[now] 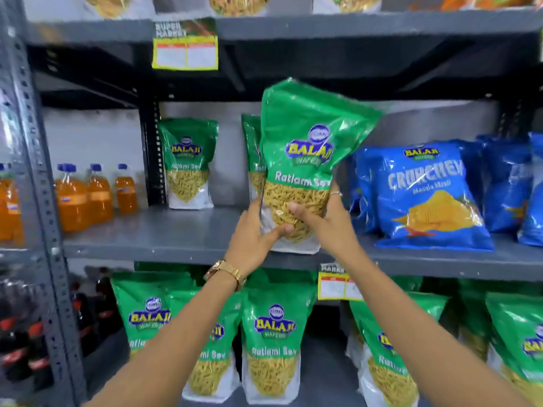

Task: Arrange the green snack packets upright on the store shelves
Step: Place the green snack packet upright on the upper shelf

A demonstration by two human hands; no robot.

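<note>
My left hand (255,230): it grips the lower left edge of the green packet (302,160), thumb on the front.
My right hand (326,221): it clamps the lower right side of the same packet.
Green packet: upright, leaning a little right, its bottom at the near edge of the middle shelf (176,230).
Behind it: a second green packet (251,154), partly hidden.
Far left: another green packet (188,163) stands upright.
Right: blue packets (426,198).
</note>
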